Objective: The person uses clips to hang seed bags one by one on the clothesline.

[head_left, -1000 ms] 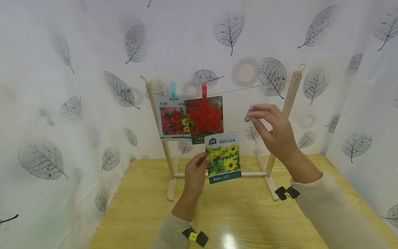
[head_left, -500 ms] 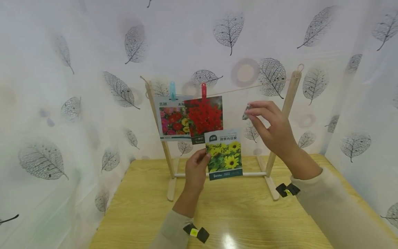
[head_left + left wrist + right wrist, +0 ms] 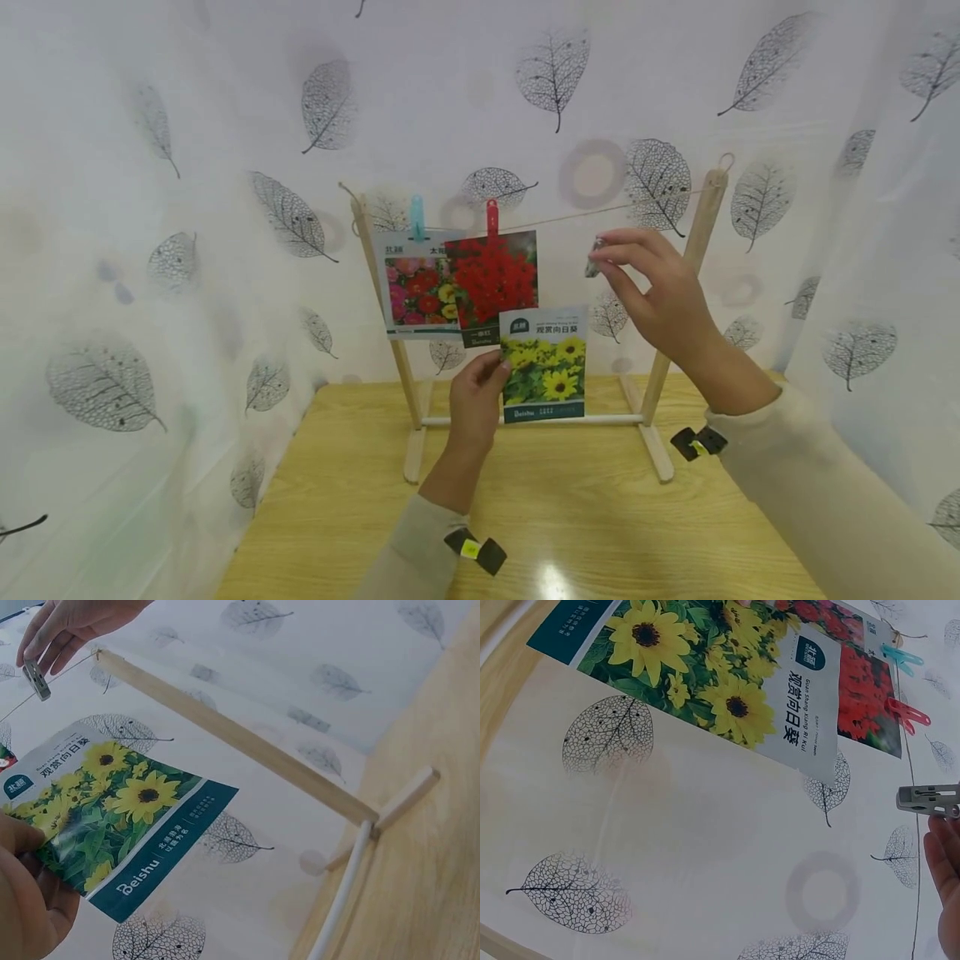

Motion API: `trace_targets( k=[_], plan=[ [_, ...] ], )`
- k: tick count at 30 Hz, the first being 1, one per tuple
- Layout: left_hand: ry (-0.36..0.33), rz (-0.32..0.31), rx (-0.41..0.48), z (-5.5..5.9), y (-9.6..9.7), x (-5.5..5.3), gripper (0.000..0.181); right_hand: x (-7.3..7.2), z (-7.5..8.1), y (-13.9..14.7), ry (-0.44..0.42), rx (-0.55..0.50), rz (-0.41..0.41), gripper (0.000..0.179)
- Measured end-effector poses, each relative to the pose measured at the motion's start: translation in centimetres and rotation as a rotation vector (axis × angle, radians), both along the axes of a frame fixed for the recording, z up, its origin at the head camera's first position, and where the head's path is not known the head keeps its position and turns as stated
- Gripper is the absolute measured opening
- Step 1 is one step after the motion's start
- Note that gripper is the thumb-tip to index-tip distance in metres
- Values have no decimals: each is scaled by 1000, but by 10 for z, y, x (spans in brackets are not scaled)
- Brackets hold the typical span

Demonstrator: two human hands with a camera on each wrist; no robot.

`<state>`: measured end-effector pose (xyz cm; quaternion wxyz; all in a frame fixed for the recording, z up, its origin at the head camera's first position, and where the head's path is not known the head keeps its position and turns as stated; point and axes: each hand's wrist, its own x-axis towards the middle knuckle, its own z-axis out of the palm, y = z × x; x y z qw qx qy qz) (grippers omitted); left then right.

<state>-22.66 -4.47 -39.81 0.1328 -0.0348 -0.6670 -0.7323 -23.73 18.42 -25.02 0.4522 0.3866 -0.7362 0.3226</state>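
Note:
My left hand (image 3: 477, 398) pinches the left edge of a seed packet (image 3: 546, 367) with yellow sunflowers printed on it, held upright below the string. Between thumb and fingertips, my right hand (image 3: 660, 292) holds a grey clothespin (image 3: 594, 258), up and right of the packet and just under the string (image 3: 600, 213). In the right wrist view the clothespin (image 3: 928, 799) points toward the packet side, apart from it. A red-flower packet (image 3: 495, 279) hangs from a red clothespin (image 3: 492, 218). Left of it, a mixed-flower packet (image 3: 420, 292) hangs from a light blue clothespin (image 3: 417, 218), partly covered by the red-flower one.
Two wooden posts carry the string, the left post (image 3: 406, 379) and the right post (image 3: 703, 217). A white rod (image 3: 615, 420) joins them low down, above the wooden table (image 3: 585, 508). Behind hangs a pale curtain (image 3: 465, 92) with leaf prints.
My left hand has raised the sunflower packet a little and levelled it. My right hand has risen slightly with the grey clothespin. The hanging packets have stayed put.

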Motion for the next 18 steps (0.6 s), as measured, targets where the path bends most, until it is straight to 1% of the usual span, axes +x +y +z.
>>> trace_targets(
  k=[4,9,13,18],
  plan=[
    [6,8,15,2,1,-2,26,-2,2,-1,4,12,-11,30],
    [21,10,29,6,2,-3,25,-6,3,0,-10,53,-38,23],
    [11,2,20,9,3,-4,27,-8,5,0,-10,66,-47,21],
    [-4,-21,44,12,4,-5,30,-10,10,0,-3,79,-58,21]
  ],
)
